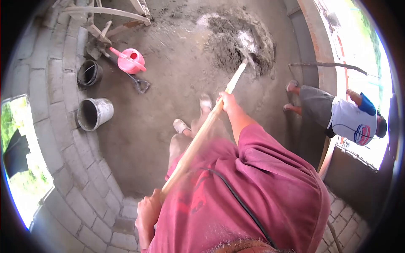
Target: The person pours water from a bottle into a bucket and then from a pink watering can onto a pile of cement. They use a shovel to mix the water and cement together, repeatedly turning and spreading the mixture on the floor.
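Observation:
A long pale wooden handle [195, 145] runs from beside my body up to a metal tool head [248, 59] at the heap of wet grey mortar [230, 47]. My left hand [147, 211] is closed around the lower end of the handle, near my hip. Farther up, my right hand [228, 102] grips the same handle, with its fingers wrapped round the wood. The tool head touches the near side of the heap, and its edge is partly hidden by the mix. Whitish patches show on the mortar.
At the left wall stand a white bucket [109, 113], a black bucket [98, 74] and a pink watering can [131, 61], with a shovel [141, 85] beside it. Another person [352, 120] stands at the right by the window opening. A wooden frame [126, 19] is at the upper left.

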